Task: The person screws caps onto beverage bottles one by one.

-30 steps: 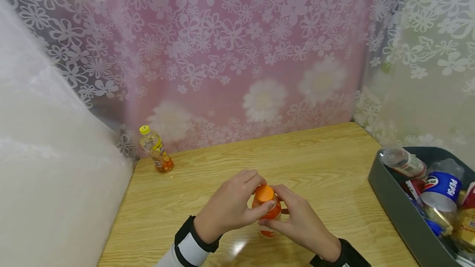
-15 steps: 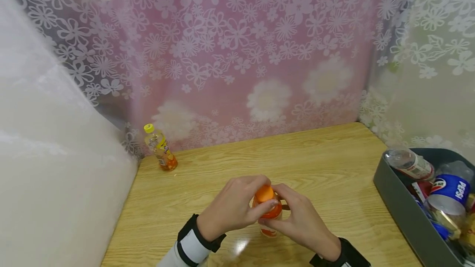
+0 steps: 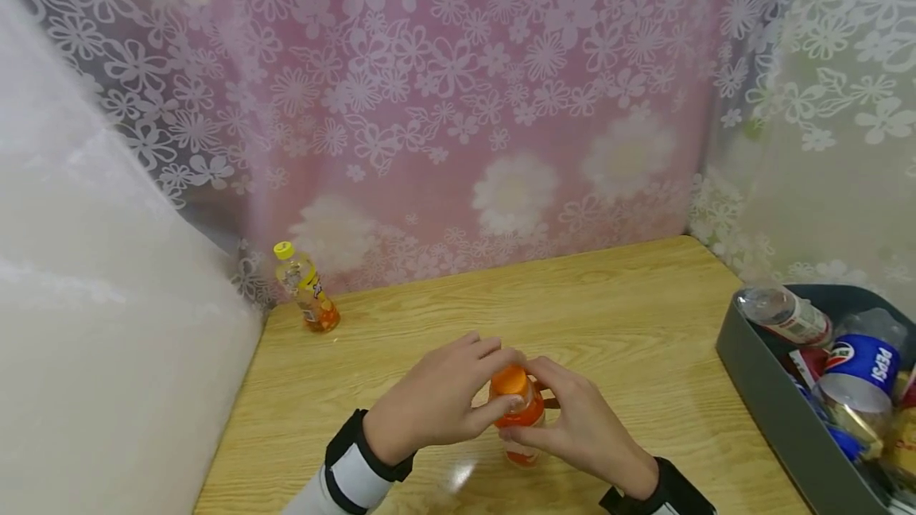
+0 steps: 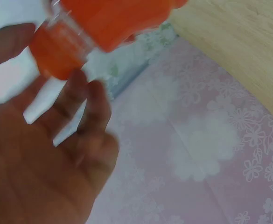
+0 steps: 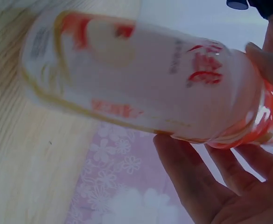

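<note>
A plastic bottle (image 3: 521,416) with a clear neck, an orange upper band and a pale printed label stands near the table's front, below the middle of the head view. My right hand (image 3: 590,427) holds it from the right, thumb in front and fingers behind. In the right wrist view the label (image 5: 141,79) fills much of the picture. My left hand (image 3: 444,400) reaches over from the left, thumb and fingers curved around the orange bottle cap (image 4: 57,51). Motion blurs the cap and fingertips in the left wrist view, and how firmly they touch is unclear.
A yellow-capped bottle (image 3: 308,288) with some amber drink stands at the table's back left corner. On the right is a dark grey bin (image 3: 758,396) holding several bottles, one a Pepsi bottle (image 3: 862,364). Flowered curtain (image 3: 444,102) hangs behind the wooden table (image 3: 601,308).
My left fingers have loosened and spread around the cap, and that wrist has shifted slightly left. My right hand keeps its hold on the bottle, which stays in place.
</note>
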A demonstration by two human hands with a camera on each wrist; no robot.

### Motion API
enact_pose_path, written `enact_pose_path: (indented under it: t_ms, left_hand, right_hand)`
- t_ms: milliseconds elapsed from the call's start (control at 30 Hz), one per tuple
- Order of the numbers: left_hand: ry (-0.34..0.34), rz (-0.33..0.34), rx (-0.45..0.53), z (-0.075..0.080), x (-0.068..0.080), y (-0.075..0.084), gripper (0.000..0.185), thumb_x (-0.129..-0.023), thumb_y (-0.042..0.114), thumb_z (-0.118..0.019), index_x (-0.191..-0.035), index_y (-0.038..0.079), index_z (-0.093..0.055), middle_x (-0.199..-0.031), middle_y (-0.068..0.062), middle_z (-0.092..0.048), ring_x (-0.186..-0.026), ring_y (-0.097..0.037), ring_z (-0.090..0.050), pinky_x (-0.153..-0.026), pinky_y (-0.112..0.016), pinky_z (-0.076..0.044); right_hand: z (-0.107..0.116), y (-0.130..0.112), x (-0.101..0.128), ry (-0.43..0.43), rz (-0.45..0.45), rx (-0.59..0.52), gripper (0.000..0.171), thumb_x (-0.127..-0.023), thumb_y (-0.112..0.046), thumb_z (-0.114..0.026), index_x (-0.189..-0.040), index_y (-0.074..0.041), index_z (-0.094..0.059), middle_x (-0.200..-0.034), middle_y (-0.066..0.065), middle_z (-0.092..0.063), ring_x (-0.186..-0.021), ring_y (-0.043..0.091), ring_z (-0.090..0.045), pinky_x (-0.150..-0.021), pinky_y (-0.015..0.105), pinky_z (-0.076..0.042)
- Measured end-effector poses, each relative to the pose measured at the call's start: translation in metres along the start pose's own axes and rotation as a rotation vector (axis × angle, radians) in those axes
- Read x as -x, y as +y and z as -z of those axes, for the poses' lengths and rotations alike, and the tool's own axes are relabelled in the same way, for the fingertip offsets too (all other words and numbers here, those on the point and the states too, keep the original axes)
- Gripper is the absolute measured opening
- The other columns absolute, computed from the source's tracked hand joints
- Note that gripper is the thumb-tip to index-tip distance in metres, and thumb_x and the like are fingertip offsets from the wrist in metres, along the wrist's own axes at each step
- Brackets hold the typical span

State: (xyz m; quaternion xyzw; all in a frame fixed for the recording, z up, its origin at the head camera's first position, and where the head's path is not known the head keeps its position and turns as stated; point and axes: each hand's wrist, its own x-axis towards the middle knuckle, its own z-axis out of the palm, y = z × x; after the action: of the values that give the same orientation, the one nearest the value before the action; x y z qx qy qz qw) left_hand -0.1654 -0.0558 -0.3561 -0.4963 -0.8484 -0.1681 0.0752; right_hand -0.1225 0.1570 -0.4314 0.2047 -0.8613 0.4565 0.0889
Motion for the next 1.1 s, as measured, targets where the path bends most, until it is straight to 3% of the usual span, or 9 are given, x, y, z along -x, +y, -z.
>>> enact_pose_path:
  t_ms: [100,200,333,533,833,933,1100]
  left_hand:
    - [0.093,0.098,-0.022,-0.0061,-0.0006,0.0052,0.037,-0.097,0.056,-0.061,-0.106,0.020,-0.059,-0.072,0.014,-0.053,-0.057,0.000,-0.042,-0.053,-0.013,-0.036]
    - [0.139,0.140,-0.054,-0.0104,-0.0016,0.0091,0.039,-0.097,0.057,-0.061,-0.097,0.019,-0.056,-0.060,0.014,-0.043,-0.045,0.001,-0.033,-0.044,-0.013,-0.027]
    - [0.135,0.106,-0.081,-0.0115,-0.0037,0.0105,0.030,-0.100,0.047,-0.061,-0.100,0.017,-0.057,-0.062,0.013,-0.044,-0.046,0.001,-0.034,-0.044,-0.013,-0.027]
    - [0.064,0.047,-0.064,-0.0076,-0.0034,0.0090,0.023,-0.102,0.040,-0.062,-0.107,0.018,-0.061,-0.071,0.010,-0.053,-0.054,0.000,-0.040,-0.050,-0.014,-0.034]
    - [-0.015,-0.047,-0.216,-0.0025,0.0007,0.0105,0.023,-0.102,0.036,-0.062,-0.120,0.023,-0.064,-0.081,0.008,-0.050,-0.068,-0.006,-0.039,-0.057,-0.016,-0.034]
    - [0.003,-0.038,-0.210,-0.0032,0.0008,0.0100,0.027,-0.101,0.039,-0.063,-0.122,0.024,-0.065,-0.081,0.008,-0.052,-0.066,-0.005,-0.040,-0.057,-0.016,-0.035]
    - [0.094,0.027,-0.165,-0.0095,0.0017,0.0090,0.034,-0.098,0.050,-0.063,-0.121,0.025,-0.065,-0.082,0.012,-0.053,-0.064,-0.001,-0.043,-0.057,-0.014,-0.036]
  right_hand:
    - [-0.0005,-0.0021,0.0002,0.020,-0.006,0.031,0.059,-0.075,-0.048,-0.088,-0.127,-0.037,-0.061,-0.111,-0.022,-0.061,-0.093,0.002,-0.065,-0.074,0.024,-0.058]
    - [-0.0015,-0.0032,-0.0001,0.039,0.015,0.059,0.057,-0.075,-0.054,-0.086,-0.124,-0.038,-0.061,-0.113,-0.023,-0.061,-0.094,0.002,-0.065,-0.073,0.024,-0.057]
    - [-0.0030,-0.0023,0.0007,0.061,0.036,0.068,0.056,-0.076,-0.057,-0.084,-0.123,-0.037,-0.062,-0.111,-0.023,-0.062,-0.092,0.001,-0.065,-0.073,0.023,-0.057]
    - [-0.0029,-0.0004,0.0010,0.087,0.062,0.086,0.057,-0.074,-0.054,-0.087,-0.122,-0.031,-0.066,-0.108,-0.021,-0.065,-0.087,0.000,-0.066,-0.071,0.023,-0.058]
    - [-0.0005,0.0019,0.0006,0.053,0.055,0.080,0.055,-0.075,-0.059,-0.083,-0.119,-0.031,-0.065,-0.106,-0.020,-0.065,-0.085,0.000,-0.067,-0.072,0.023,-0.058]
    - [0.0013,0.0030,0.0004,0.037,0.046,0.067,0.053,-0.075,-0.055,-0.085,-0.118,-0.031,-0.065,-0.106,-0.020,-0.065,-0.085,0.000,-0.067,-0.073,0.024,-0.058]
    - [0.0026,0.0035,0.0003,0.041,0.039,0.077,0.055,-0.075,-0.050,-0.088,-0.120,-0.029,-0.066,-0.107,-0.018,-0.066,-0.087,0.002,-0.067,-0.073,0.023,-0.058]
